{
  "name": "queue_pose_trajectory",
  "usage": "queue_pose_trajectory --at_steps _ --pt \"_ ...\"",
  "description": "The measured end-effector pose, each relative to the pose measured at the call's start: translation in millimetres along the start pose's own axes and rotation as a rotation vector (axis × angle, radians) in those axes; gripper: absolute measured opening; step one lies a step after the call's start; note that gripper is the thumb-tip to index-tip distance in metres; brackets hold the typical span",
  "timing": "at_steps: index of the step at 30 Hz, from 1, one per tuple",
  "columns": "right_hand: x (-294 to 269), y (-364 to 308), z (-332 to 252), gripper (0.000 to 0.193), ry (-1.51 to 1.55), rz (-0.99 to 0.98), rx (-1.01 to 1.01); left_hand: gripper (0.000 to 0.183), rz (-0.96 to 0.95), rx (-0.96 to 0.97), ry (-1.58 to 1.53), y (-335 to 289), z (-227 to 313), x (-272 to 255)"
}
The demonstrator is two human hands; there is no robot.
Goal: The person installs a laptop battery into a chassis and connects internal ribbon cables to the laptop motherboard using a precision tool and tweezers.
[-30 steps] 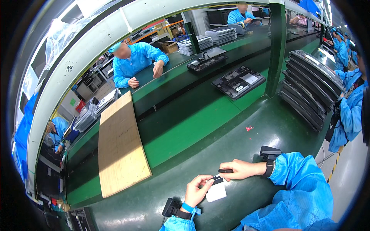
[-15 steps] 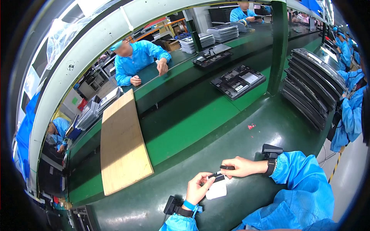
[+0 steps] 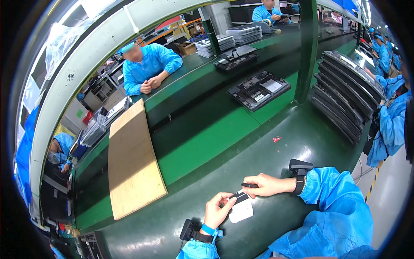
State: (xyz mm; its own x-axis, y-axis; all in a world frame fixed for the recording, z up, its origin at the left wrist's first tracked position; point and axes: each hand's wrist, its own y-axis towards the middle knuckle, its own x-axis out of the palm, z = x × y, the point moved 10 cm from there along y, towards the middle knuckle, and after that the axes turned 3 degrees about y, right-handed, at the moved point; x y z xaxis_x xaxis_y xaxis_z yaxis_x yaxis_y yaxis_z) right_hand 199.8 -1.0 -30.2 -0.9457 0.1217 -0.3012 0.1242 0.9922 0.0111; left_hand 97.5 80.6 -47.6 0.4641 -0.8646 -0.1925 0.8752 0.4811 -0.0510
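My left hand (image 3: 215, 211) is closed, thumb and fingers pinching the edge of a small flat black-and-white piece (image 3: 243, 197). My right hand (image 3: 269, 185) is closed around a short black stick-like tool (image 3: 249, 185), with its fingertips by the far end of that small piece. Whether those fingertips also touch the piece is hard to make out. Just under the small piece lies a white, round-cornered sheet or cloth (image 3: 241, 212) on the dark green workbench (image 3: 198, 190). A wristband with a black box sits on each of my wrists.
An opened laptop base (image 3: 258, 91) lies beyond the bench, another (image 3: 235, 58) behind it. A tall stack of dark laptop parts (image 3: 345, 95) stands at the right, beside a green post (image 3: 307, 52). A wooden board (image 3: 133, 159) lies left. Across sits a person in blue (image 3: 151, 64).
The view has shifted slightly. Both my hands stay together over the small piece in much the same grip. The person across has brought their hands together.
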Motion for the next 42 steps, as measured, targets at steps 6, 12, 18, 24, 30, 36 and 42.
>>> queue_pose_trajectory --at_steps 6,12,18,24,30,36,42 --pt "0.7 -1.8 5.3 0.023 0.003 0.01 0.004 0.018 -0.012 -0.031 0.036 -0.8 -3.8 1.8" --pt "0.8 -2.6 -1.4 0.021 0.014 -0.003 0.026 0.021 -0.018 0.019 -0.033 -3.1 5.7 3.5" --pt "1.1 0.9 5.0 0.021 0.019 -0.01 0.053 0.022 -0.034 0.005 0.016 0.2 4.1 0.3" --pt "1.3 -0.2 0.1 0.022 0.034 -0.002 0.016 0.021 -0.037 -0.003 0.027 1.3 0.5 0.7" --pt "0.9 -3.6 1.7 0.024 -0.035 -0.021 0.05 0.017 0.0 -0.011 -0.01 0.2 -10.6 -0.6" --pt "-22.9 -9.1 -4.3 0.029 -0.032 0.083 0.068 0.011 -0.015 0.013 -0.148 2.0 -4.9 3.2" --pt "-161.4 12.6 -19.7 0.022 -0.552 0.544 -0.017 0.013 0.013 -0.022 -0.168 -0.7 -8.2 -7.2"
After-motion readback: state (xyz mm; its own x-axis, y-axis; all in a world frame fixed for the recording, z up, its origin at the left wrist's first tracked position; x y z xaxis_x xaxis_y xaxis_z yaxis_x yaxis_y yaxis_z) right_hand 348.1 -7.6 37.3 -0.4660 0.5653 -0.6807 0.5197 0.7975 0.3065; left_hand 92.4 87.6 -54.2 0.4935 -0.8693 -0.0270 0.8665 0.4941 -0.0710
